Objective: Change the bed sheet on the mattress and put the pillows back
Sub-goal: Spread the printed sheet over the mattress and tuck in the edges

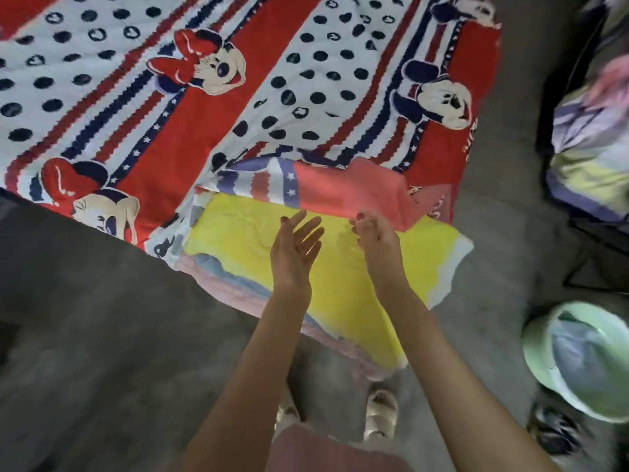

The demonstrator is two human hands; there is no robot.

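Observation:
A red, white and navy cartoon-mouse bed sheet [238,97] covers the mattress. Its near corner is folded back, showing its pale underside [340,189]. Below the fold the yellow mattress [238,240] with a pink and blue edge lies bare. My left hand [296,247] hovers over the yellow surface with straight fingers, holding nothing. My right hand [372,233] is at the folded edge with its fingers curled near the pink cloth; whether it pinches the sheet is unclear. No pillows are in view.
Grey concrete floor [102,318] surrounds the mattress. A pale green basin [537,352] with cloth stands at the right. A dark metal frame [578,277] holding folded pastel bedding [585,158] is at the far right. My sandalled feet [379,413] stand at the mattress corner.

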